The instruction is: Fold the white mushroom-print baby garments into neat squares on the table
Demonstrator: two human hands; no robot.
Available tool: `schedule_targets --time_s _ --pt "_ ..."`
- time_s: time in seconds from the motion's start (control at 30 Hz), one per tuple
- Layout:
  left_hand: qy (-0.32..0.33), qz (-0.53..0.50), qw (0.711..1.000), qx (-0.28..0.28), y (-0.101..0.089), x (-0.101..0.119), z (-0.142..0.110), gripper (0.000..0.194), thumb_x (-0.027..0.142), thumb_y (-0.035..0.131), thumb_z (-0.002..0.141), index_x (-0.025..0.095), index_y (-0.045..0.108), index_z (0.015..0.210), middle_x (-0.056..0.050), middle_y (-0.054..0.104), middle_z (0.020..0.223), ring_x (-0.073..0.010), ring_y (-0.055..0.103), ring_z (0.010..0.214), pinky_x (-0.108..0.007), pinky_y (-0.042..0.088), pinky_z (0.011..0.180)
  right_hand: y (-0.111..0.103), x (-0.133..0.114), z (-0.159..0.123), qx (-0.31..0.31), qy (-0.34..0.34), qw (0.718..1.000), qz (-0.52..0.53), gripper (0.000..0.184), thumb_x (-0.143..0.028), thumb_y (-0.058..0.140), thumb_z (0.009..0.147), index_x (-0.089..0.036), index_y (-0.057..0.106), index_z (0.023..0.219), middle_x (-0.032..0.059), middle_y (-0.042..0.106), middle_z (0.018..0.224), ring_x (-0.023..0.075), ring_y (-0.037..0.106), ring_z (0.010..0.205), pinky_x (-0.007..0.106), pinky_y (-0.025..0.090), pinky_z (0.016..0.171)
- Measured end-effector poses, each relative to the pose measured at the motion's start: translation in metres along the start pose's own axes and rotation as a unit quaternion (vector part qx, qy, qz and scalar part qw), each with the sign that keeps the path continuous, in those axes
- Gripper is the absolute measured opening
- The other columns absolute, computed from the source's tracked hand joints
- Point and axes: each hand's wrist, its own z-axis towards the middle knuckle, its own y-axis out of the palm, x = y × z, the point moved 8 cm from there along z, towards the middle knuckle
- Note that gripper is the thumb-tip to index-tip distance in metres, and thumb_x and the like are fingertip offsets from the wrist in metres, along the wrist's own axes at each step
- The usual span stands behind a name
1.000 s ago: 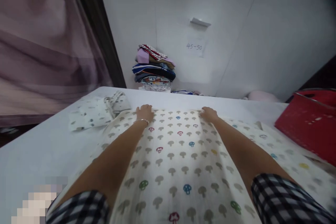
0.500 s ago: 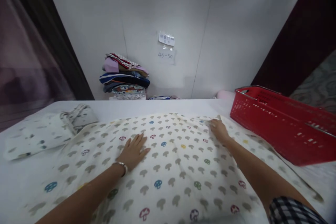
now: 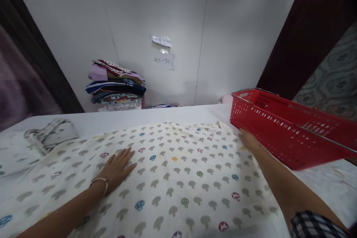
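A white cloth (image 3: 178,178) printed with grey and coloured mushrooms lies spread over the white table, with light wrinkles. My left hand (image 3: 118,167) rests flat on its left half, fingers spread, a bracelet at the wrist. At the cloth's right edge, close beside the red basket (image 3: 267,130), is my right hand (image 3: 249,141). Its fingers look stretched out and lie low against the cloth; the fingertips are slightly blurred. Neither hand shows anything gripped.
A folded white spotted cloth (image 3: 52,135) lies at the left. Behind the table's far edge, a stack of folded fabrics (image 3: 117,83) stands against the wall (image 3: 178,7). Paper labels (image 3: 163,60) are taped there, one reading 45-50. A dark curtain hangs at the left.
My right hand has moved right across the cloth towards the basket. White tabletop now shows right of my right arm, where cloth lay before. The view has turned slightly right; my left hand stays flat.
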Motion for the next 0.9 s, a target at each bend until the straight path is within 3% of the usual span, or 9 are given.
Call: schedule_targets --time_s 0.13,0.27,0.37,0.5,0.6,0.7,0.8,0.83,0.9 --pt "-0.002 -0.004 1.000 0.011 0.002 -0.005 0.002 0.062 0.052 0.028 0.084 0.023 0.033 0.139 -0.002 0.022 0.147 -0.0243 0.019 0.136 -0.044 0.016 0.109 0.009 -0.003 0.020 -0.055 -0.002 0.998 -0.022 0.050 -0.039 0.058 0.077 -0.018 0.052 0.122 0.0124 0.060 0.115 0.0242 0.057 0.103 0.031 0.041 0.086" --pt "0.000 -0.001 1.000 0.014 0.000 -0.004 0.002 0.062 0.052 0.029 0.083 0.022 0.034 0.138 -0.003 0.023 0.147 -0.0242 0.020 0.135 -0.043 0.016 0.109 0.006 -0.011 0.018 -0.077 0.013 0.996 -0.037 0.039 -0.042 0.053 0.080 -0.013 0.063 0.103 0.0149 0.064 0.105 0.0254 0.060 0.096 0.031 0.044 0.078" --pt "0.003 -0.006 1.000 0.019 -0.002 -0.001 0.000 0.061 0.052 0.029 0.084 0.023 0.035 0.138 -0.002 0.025 0.146 -0.0236 0.021 0.135 -0.043 0.017 0.109 -0.015 -0.022 0.009 -0.055 0.029 0.997 -0.043 0.038 -0.041 0.040 0.087 -0.014 0.064 0.098 0.0150 0.066 0.098 0.0256 0.062 0.090 0.032 0.043 0.071" --pt "0.006 -0.014 1.000 0.021 -0.003 0.000 -0.001 0.062 0.051 0.029 0.084 0.022 0.035 0.138 -0.004 0.026 0.146 -0.0240 0.021 0.135 -0.044 0.017 0.108 -0.066 -0.049 -0.015 -0.001 0.018 0.999 -0.046 0.039 -0.044 0.033 0.089 -0.019 0.061 0.098 0.0118 0.066 0.097 0.0239 0.060 0.090 0.029 0.040 0.068" --pt "0.006 -0.020 1.000 0.016 -0.007 -0.001 0.001 0.063 0.051 0.029 0.083 0.020 0.035 0.138 -0.005 0.026 0.146 -0.0244 0.021 0.135 -0.045 0.018 0.108 -0.094 -0.095 -0.060 0.010 -0.045 0.998 -0.049 0.034 -0.043 0.038 0.087 -0.019 0.062 0.087 0.0103 0.066 0.087 0.0217 0.060 0.080 0.026 0.037 0.063" --pt "-0.008 -0.035 0.999 0.027 -0.022 0.013 -0.001 0.060 0.047 0.032 0.082 0.017 0.043 0.132 -0.008 0.030 0.145 -0.0270 0.024 0.134 -0.047 0.018 0.107 -0.092 -0.163 -0.138 -0.055 -0.172 0.983 0.027 0.030 -0.039 0.040 0.086 -0.020 0.062 0.076 0.0064 0.065 0.073 0.0179 0.057 0.065 0.025 0.034 0.057" --pt "-0.008 -0.135 0.988 0.073 -0.049 0.061 -0.019 0.050 0.045 0.036 0.081 0.019 0.053 0.119 -0.011 0.046 0.134 -0.0281 0.041 0.123 -0.044 0.029 0.102 -0.077 -0.221 -0.224 -0.149 -0.262 0.941 0.152 0.025 -0.035 0.045 0.084 -0.021 0.063 0.074 0.0022 0.065 0.070 0.0156 0.055 0.062 0.024 0.034 0.055" --pt "-0.016 -0.206 0.977 0.055 -0.052 0.083 -0.029 0.047 0.048 0.035 0.081 0.020 0.055 0.113 -0.010 0.055 0.124 -0.0264 0.052 0.112 -0.041 0.038 0.095 -0.071 -0.236 -0.248 -0.184 -0.289 0.918 0.199 0.022 -0.034 0.048 0.082 -0.021 0.065 0.079 0.0012 0.066 0.072 0.0149 0.056 0.063 0.024 0.036 0.056" --pt "-0.056 -0.382 0.919 -0.075 -0.037 0.132 -0.053 0.047 0.056 0.030 0.082 0.022 0.056 0.101 -0.007 0.064 0.102 -0.0199 0.064 0.079 -0.034 0.049 0.073 -0.059 -0.255 -0.281 -0.284 -0.350 0.844 0.291 0.025 -0.035 0.054 0.079 -0.024 0.065 0.098 -0.0003 0.068 0.085 0.0136 0.058 0.067 0.022 0.040 0.059"
